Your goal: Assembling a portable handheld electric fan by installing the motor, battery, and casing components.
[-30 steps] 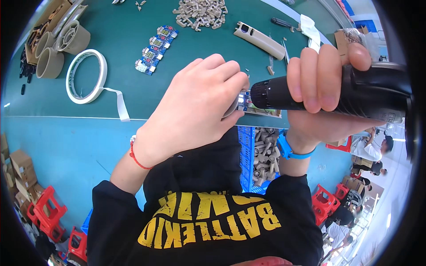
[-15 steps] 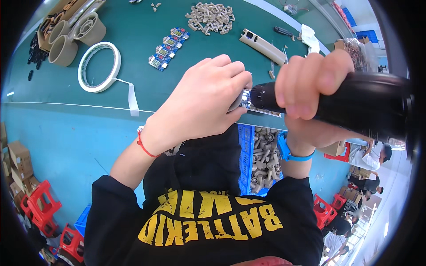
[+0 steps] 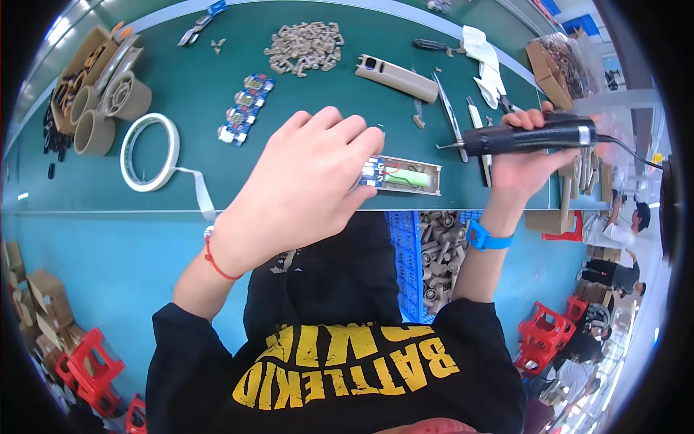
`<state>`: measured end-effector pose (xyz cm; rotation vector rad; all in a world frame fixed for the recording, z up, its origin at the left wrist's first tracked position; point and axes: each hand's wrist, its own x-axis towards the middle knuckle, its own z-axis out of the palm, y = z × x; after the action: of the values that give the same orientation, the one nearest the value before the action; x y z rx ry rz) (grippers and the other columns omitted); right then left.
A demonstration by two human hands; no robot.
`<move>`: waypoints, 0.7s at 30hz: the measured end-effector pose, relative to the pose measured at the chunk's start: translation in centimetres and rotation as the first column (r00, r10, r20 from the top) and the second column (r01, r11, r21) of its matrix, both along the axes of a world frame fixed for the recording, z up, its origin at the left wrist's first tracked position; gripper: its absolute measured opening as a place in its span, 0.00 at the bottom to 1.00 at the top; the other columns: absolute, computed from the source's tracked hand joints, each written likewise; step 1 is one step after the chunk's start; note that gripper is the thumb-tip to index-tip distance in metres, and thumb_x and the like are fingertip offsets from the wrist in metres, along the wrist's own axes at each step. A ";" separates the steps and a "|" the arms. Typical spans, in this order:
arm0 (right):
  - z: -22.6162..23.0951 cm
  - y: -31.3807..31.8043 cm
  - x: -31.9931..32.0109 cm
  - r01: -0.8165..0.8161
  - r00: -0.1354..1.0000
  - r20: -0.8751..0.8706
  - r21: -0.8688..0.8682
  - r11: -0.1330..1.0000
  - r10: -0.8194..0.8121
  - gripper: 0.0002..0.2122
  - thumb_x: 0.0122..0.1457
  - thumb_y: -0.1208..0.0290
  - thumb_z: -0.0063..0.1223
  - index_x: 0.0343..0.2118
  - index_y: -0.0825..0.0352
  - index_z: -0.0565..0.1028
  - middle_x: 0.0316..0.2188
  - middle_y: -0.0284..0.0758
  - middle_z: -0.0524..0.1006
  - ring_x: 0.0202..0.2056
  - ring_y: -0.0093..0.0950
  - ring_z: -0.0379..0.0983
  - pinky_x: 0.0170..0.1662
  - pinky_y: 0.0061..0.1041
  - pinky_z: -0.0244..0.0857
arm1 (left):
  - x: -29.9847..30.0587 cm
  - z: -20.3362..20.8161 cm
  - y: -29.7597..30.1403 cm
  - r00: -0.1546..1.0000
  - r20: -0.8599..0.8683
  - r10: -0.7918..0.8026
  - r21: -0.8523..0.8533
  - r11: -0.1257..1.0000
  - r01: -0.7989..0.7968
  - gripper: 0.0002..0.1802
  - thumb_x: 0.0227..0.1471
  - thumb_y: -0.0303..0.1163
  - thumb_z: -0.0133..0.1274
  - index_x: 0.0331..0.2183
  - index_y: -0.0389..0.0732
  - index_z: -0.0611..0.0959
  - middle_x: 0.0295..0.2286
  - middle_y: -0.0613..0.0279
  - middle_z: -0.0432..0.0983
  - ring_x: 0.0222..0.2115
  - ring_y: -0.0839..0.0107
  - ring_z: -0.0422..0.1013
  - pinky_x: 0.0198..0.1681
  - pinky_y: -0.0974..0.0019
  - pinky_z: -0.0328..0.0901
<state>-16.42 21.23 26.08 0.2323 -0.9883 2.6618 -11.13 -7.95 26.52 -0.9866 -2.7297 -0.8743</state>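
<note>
My left hand [image 3: 307,170] is closed around one end of an open beige device housing [image 3: 437,181] at the table's near edge. Inside that housing lie a blue circuit board [image 3: 373,173], a green battery cell [image 3: 407,177] and thin red and dark wires. My fingers cover the housing's left end. Off to the right, my right hand [image 3: 522,172] grips a black electric screwdriver [image 3: 531,137], fingers and thumb wrapped around its body. Its metal bit points left, above and apart from the housing; a tiny piece at the tip is too small to name.
Several blue circuit boards [image 3: 246,108] lie in a row beyond my left hand, with a pile of small beige parts [image 3: 303,49] behind. A tape roll [image 3: 127,160], a beige casing [image 3: 397,78], tweezers [image 3: 450,108] and a white cloth [image 3: 483,61] surround the work. A blue crate [image 3: 405,260] stands below.
The screwdriver has been lifted off the circuit board and moved right with my right hand, uncovering the housing's battery and wires. My left hand keeps its hold and sits slightly lower and further left.
</note>
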 end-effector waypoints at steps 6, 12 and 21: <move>-1.0 0.3 -0.1 0.231 0.927 0.175 0.435 0.871 -0.333 0.19 0.63 0.59 0.50 0.45 0.73 0.68 0.36 0.38 0.72 0.39 0.27 0.68 0.52 0.26 0.60 | -0.7 0.5 0.1 0.994 0.105 -0.038 -0.099 0.994 0.048 0.18 0.40 0.30 0.62 0.35 0.40 0.74 0.29 0.62 0.71 0.33 0.62 0.68 0.40 0.63 0.61; -1.4 4.3 -1.2 0.033 0.813 0.212 0.913 0.406 -0.542 0.21 0.56 0.52 0.59 0.41 0.67 0.75 0.31 0.25 0.74 0.29 0.13 0.61 0.35 0.14 0.54 | -1.3 0.7 0.0 0.991 0.122 -0.059 -0.085 0.994 0.070 0.19 0.38 0.29 0.62 0.34 0.41 0.72 0.28 0.62 0.70 0.32 0.61 0.67 0.39 0.63 0.60; -2.9 3.0 -0.1 0.152 0.664 -0.419 0.886 -0.438 -0.619 0.31 0.57 0.46 0.55 0.50 0.73 0.71 0.37 0.37 0.74 0.35 0.25 0.68 0.41 0.21 0.60 | -1.5 0.7 0.6 0.989 0.116 -0.092 -0.111 0.988 0.105 0.19 0.39 0.27 0.62 0.34 0.42 0.71 0.27 0.61 0.69 0.31 0.61 0.67 0.38 0.61 0.61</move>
<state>-16.50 24.25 23.16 -0.3196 -2.4500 0.4381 -12.59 -7.40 27.20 -1.1368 -2.8762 -0.8147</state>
